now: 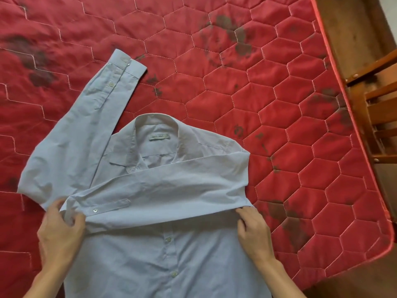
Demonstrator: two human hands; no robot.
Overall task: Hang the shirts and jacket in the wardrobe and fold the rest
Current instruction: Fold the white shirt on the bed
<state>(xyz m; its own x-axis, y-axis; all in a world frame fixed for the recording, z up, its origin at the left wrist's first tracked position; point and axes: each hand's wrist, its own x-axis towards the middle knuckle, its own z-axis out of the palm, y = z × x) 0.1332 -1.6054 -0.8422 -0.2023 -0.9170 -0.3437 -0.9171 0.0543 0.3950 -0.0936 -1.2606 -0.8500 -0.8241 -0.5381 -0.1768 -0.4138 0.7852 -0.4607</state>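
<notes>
While left hand (61,231) pinches the cuff (68,208), right hand (254,230) grips the sleeve (171,190).

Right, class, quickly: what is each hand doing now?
Left hand: grips the folded sleeve at its cuff.
Right hand: grips the same sleeve's other end.

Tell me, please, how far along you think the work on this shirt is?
Done: the shirt lies flat, front up, on the mattress, one sleeve folded across the chest. In hand: the left hand pinches its cuff; the right hand grips its other end. Left: the second sleeve lies spread out, and no hanger or wardrobe shows, so hanging remains.
</notes>
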